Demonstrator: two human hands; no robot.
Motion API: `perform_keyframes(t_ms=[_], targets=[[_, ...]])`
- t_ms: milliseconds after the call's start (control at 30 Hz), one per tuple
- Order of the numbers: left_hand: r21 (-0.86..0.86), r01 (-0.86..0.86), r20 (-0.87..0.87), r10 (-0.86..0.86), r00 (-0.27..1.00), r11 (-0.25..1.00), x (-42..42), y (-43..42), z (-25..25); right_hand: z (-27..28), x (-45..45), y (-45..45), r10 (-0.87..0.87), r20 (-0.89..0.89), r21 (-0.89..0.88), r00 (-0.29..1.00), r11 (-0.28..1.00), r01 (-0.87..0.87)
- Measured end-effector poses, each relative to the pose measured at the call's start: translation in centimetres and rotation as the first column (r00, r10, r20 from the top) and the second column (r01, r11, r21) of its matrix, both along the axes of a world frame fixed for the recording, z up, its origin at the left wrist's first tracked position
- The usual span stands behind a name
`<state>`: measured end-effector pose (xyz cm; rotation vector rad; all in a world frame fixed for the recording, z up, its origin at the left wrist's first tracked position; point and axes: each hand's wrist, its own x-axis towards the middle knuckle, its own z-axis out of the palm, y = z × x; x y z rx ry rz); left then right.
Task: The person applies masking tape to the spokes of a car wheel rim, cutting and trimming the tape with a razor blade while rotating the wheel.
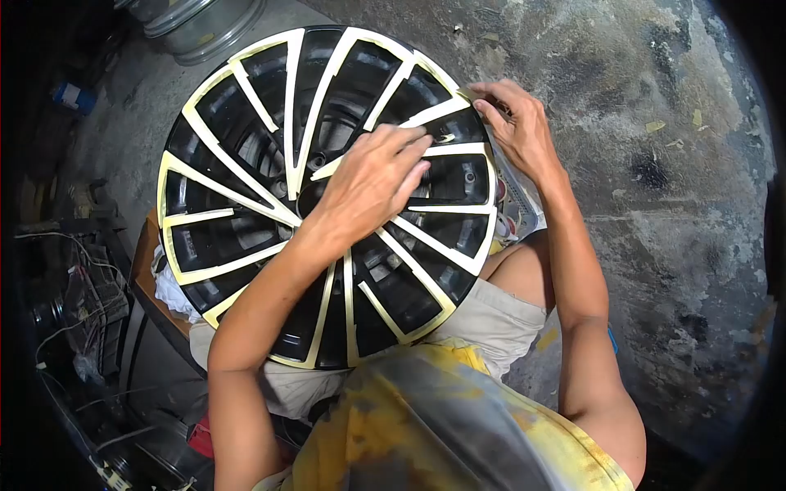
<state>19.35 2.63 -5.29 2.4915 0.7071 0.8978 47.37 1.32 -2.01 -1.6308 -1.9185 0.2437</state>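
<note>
A black multi-spoke wheel rim lies across the person's lap, its spoke faces and parts of its outer edge covered in pale yellow masking tape. My left hand is over the hub, fingers stretched toward the upper-right spokes and slightly blurred; it hides the centre of the wheel. At the upper-right edge, my right hand has thumb and forefinger closed around what looks like the end of a tape strip at a spoke's outer tip. A small curled bit of tape shows between the spokes near my left fingertips.
Another bare metal rim stands at the upper left, with a blue can nearby. Cables and parts clutter the left side. Tape scraps dot the worn concrete floor. A cardboard box sits beside the wheel.
</note>
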Motion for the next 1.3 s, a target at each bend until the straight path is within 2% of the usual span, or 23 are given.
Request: perform_keyframes(t_ms=[300, 433, 533, 633, 800, 900, 967, 1033, 1167, 1300], targets=[[0.121, -0.021, -0.046, 0.027, 0.999, 0.992, 3.6, 1.5, -2.4, 0.1, -0.7, 0.2, 0.023, -0.002, -0.036, 1.0, 0.999, -0.023], [0.093, -0.03, -0.039, 0.034, 0.999, 0.995, 3.6, 1.4, -2.5, 0.0, -0.9, 0.3, 0.023, 0.054, -0.008, 0.998, 1.0, -0.022], [0.09, -0.038, -0.033, 0.041, 0.999, 0.995, 3.8, 1.4, -2.6, -0.2, -1.8, 0.3, -0.149, -0.099, -0.179, 0.984, 0.975, 0.13], [0.114, -0.047, -0.04, 0.052, 0.998, 0.992, 3.9, 1.3, -2.9, -1.3, -2.1, 0.4, -0.277, -0.375, -0.326, 0.885, 0.933, 0.154], [0.202, -0.106, -0.095, 0.127, 0.987, 0.974, 3.9, -0.3, -3.7, -1.1, -3.0, -0.5, -0.337, -0.294, -0.279, 0.894, 0.925, 0.257], [0.062, -0.162, -0.075, 0.167, 0.983, 0.985, 2.3, -3.6, -2.7, -1.6, -3.4, -1.1, -0.338, -0.314, -0.245, 0.887, 0.932, 0.268], [-0.042, -0.244, -0.116, 0.238, 0.964, 0.969, 0.3, -5.7, -3.4, -2.2, -3.4, -1.2, -0.344, -0.364, -0.25, 0.865, 0.931, 0.265], [-0.017, -0.362, -0.167, 0.354, 0.92, 0.932, -1.6, -6.8, -5.2, -2.7, -3.2, -1.2, -0.35, -0.363, -0.261, 0.863, 0.928, 0.266], [0.081, -0.429, -0.39, 0.424, 0.817, 0.9, -4.7, -7.3, -6.1, -2.7, -3.6, -1.2, -0.358, -0.387, -0.264, 0.85, 0.926, 0.27], [0.096, -0.47, -0.417, 0.464, 0.781, 0.878, -5.9, -7.9, -6.2, -3.0, -3.1, -1.3, -0.35, -0.393, -0.271, 0.85, 0.928, 0.256]])
